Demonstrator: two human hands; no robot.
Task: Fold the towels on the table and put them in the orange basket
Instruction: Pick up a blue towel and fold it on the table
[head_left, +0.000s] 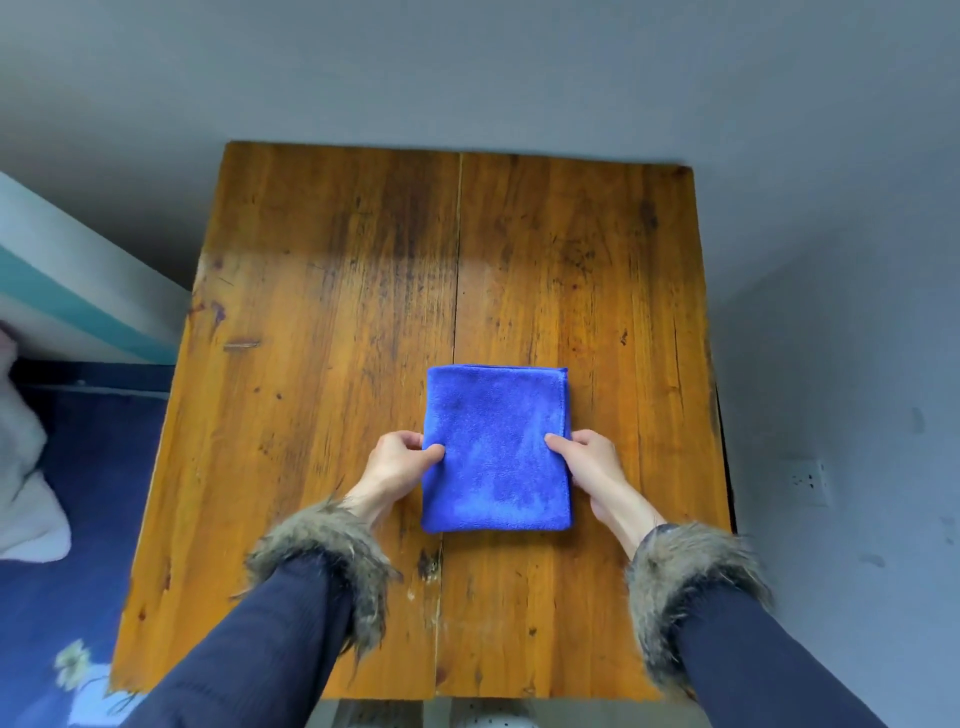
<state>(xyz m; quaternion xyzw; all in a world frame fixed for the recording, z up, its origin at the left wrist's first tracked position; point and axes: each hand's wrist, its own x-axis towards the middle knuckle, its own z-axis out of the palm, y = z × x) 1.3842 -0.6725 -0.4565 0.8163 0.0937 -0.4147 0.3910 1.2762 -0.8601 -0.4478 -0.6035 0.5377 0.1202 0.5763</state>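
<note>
A blue towel (496, 449), folded into a neat rectangle, lies flat near the middle of the wooden table (332, 322). My left hand (397, 462) pinches the towel's left edge, thumb on top and fingers curled at the side. My right hand (589, 462) pinches the right edge in the same way. Both hands sit about halfway along the towel's sides. No orange basket is in view, and no other towel shows on the table.
The table stands against a grey wall (467, 73) at the back and right. A bed with a blue cover (67, 493) and a white pillow (21, 467) lies to the left. A wall socket (808, 480) is on the right wall.
</note>
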